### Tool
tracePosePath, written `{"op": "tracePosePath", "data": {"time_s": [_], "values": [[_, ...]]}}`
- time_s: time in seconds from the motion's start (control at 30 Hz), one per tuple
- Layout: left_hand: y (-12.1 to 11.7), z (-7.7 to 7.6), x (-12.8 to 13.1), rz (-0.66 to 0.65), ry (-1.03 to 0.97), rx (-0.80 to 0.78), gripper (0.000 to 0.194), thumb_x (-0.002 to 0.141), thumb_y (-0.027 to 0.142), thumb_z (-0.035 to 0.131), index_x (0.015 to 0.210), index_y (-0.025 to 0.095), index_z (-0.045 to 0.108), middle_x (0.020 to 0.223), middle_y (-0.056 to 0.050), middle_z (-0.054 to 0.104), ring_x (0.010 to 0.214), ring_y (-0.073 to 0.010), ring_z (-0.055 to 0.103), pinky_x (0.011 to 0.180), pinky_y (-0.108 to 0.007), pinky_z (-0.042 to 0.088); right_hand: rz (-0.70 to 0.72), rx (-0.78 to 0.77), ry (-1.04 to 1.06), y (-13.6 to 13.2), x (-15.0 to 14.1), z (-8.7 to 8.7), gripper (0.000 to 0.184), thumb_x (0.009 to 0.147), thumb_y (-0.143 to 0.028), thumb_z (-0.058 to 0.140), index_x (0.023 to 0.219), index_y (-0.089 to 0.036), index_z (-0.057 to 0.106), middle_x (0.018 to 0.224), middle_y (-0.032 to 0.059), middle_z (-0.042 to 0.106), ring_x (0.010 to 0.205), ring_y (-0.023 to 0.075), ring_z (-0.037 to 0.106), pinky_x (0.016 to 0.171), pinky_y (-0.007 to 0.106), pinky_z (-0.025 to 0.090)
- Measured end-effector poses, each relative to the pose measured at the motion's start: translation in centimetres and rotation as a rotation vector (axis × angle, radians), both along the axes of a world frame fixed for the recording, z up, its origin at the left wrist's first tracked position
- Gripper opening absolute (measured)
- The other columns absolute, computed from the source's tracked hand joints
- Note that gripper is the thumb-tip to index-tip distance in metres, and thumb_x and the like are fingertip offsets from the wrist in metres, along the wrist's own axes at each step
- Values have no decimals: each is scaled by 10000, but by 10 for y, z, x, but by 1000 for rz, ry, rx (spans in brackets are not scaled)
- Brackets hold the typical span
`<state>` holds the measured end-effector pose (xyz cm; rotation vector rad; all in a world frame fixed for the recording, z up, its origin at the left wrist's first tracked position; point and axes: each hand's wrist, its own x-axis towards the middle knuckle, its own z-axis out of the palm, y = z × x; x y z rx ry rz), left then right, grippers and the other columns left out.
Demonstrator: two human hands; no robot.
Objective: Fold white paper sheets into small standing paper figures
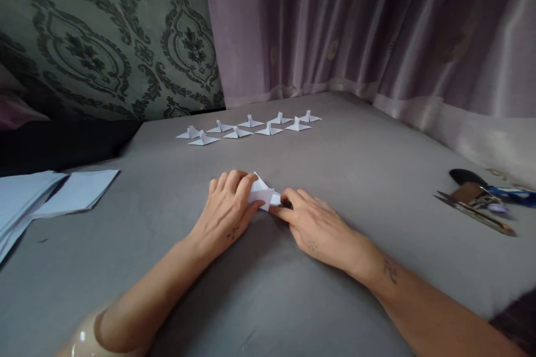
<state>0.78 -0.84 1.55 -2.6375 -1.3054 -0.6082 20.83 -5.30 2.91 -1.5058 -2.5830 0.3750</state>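
A small folded piece of white paper (pixel 261 196) is between my two hands, just above or on the grey surface. My left hand (pixel 228 201) grips its left part, thumb in front and fingers behind. At its right end, the thumb and fingers of my right hand (pixel 314 220) pinch a narrow part of the paper. Part of the paper is hidden behind my fingers. Farther back stand several folded white paper figures (pixel 237 133) in two rows, each with spread wings and a raised middle.
Stacked white paper sheets (pixel 79 192) lie at the left beside a black cloth (pixel 67 145). On the right are scissors (pixel 477 215), a brown item (pixel 467 192), a black oval object (pixel 467 177) and something blue (pixel 515 195). A purple curtain (pixel 335 28) hangs behind the grey surface (pixel 355 162).
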Motion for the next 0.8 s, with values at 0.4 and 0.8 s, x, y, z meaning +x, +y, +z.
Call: {"op": "tracePosePath", "data": {"time_s": [0.4,0.8], "values": [[-26,-5,17,50,-35,-131,216,938,274,390,873,183,574,913,-41,658,758,-164,618,630,-256,434,31,-61,50,0,4,6,446,835,-16,377,1146,-244,601,1055,61,520,982,177,480,856,329,412],[-20,-5,16,-246,34,-270,259,909,119,363,987,139,610,967,-91,612,916,-208,545,834,-355,489,70,-111,103,7,22,11,406,835,-62,410,1075,-261,671,1244,6,586,1075,190,542,918,348,424]]}}
